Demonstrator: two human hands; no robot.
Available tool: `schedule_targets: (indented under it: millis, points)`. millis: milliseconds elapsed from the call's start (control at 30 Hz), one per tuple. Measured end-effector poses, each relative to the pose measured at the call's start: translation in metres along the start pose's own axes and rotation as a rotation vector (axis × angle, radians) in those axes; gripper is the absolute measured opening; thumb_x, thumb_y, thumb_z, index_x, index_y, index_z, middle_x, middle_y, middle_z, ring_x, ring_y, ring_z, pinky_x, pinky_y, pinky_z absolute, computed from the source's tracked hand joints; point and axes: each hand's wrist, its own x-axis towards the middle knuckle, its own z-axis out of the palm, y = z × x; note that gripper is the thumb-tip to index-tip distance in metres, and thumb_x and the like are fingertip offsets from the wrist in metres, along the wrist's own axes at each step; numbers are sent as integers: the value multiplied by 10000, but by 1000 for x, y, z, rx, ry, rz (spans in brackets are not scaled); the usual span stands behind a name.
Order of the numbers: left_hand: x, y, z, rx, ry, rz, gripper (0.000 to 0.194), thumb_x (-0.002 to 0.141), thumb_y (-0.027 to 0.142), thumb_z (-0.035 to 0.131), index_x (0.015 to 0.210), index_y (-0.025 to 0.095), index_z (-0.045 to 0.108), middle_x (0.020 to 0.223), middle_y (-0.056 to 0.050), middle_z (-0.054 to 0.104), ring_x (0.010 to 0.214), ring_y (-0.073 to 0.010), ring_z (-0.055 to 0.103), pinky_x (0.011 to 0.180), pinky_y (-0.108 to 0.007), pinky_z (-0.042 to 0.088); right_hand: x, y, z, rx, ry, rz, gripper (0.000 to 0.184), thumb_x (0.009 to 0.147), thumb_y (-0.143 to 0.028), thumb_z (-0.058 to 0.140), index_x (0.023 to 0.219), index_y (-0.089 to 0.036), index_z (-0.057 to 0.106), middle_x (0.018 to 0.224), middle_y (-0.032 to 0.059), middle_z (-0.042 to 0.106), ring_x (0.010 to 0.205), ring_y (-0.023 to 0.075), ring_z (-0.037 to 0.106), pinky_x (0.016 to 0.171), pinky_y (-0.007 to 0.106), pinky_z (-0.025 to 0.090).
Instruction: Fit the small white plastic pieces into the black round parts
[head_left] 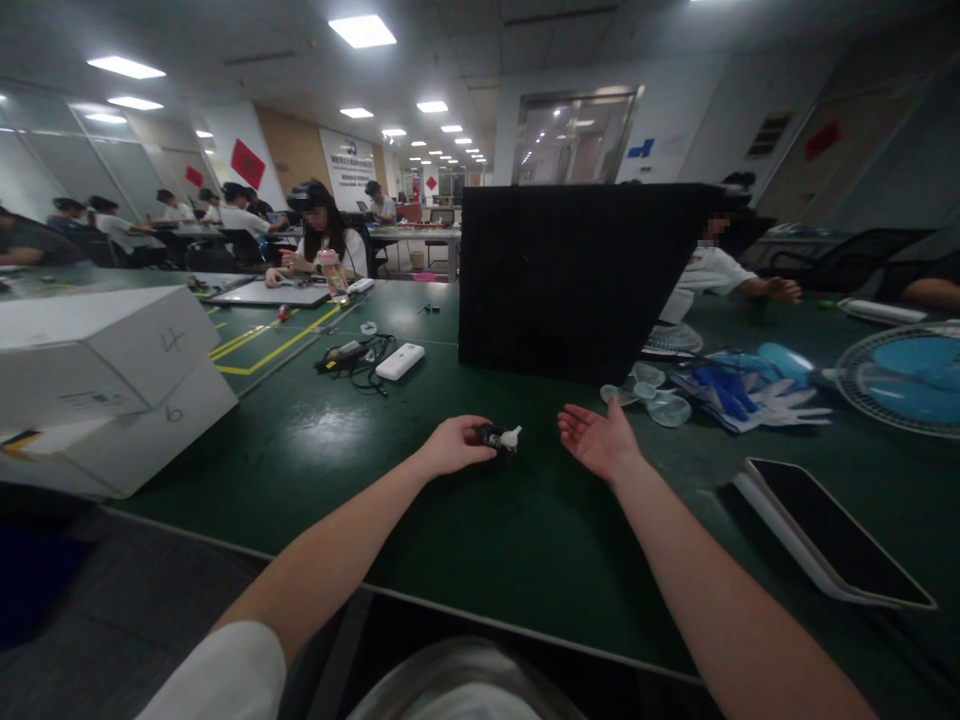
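Observation:
My left hand [454, 446] is closed on a small dark assembly with a white part [511, 437] sticking out on its right side; its exact kind is too small to make out. It is held low over the green table [450, 530]. To the right, my right hand [600, 440] is turned palm up with its fingers stretched out and nothing in it. Several clear plastic cups [667, 408] lie just beyond that hand. A large black box [555, 280] stands behind both hands.
Two white boxes [105, 360] are stacked at the left. A white power bank [400, 362] and a cabled adapter [345, 355] lie mid-table. At the right are blue-and-white gloves [750, 395], a blue fan [911, 370] and a phone [836, 530] on a white block. Other people sit beyond.

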Motion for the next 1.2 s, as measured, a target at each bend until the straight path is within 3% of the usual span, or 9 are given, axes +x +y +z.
schedule_targets:
  millis: [567,700,833,967,1067,1200]
  points:
    - [-2,6,1,2,4,1,656,750,313,850,1346,185,607,1147,-124,746,1043,-256,721,955,-420,554,5,3,-3,-12,2,-9,706,963,-737,213,1065,-181,635,847,146,712,685,234,656,571,360,555]
    - [-4,5,-9,39,35,6,651,762,335,838,1356,209,605,1123,-114,750,1009,-252,726,931,-421,557,3,3,-2,-9,-11,-14,674,970,-724,221,1070,-197,628,844,138,713,682,235,656,569,361,554]
    - [-18,-1,-37,74,106,10,642,783,349,809,1368,201,588,1088,-107,752,997,-243,723,932,-415,553,1,3,-1,-6,-9,-24,678,966,-729,223,1064,-195,628,831,136,710,680,236,655,563,358,552]
    - [-43,-15,-79,143,197,-23,657,788,394,779,1370,177,567,1030,-88,755,962,-235,722,888,-382,561,1,3,0,-5,-6,-19,676,968,-725,237,1047,-185,635,838,141,712,681,234,656,569,357,557]
    - [-64,-27,-116,280,316,-49,656,816,471,717,1385,191,549,999,-68,750,905,-230,716,851,-383,565,2,3,-1,-3,-4,-18,681,962,-731,241,1046,-185,638,851,148,715,689,238,661,574,362,561]
    - [-88,-43,-159,595,540,-84,604,836,472,654,1376,220,560,1112,-70,713,949,-230,688,900,-401,553,3,4,-2,-7,-9,-21,683,961,-732,238,1047,-186,639,855,152,715,700,244,666,581,368,564]
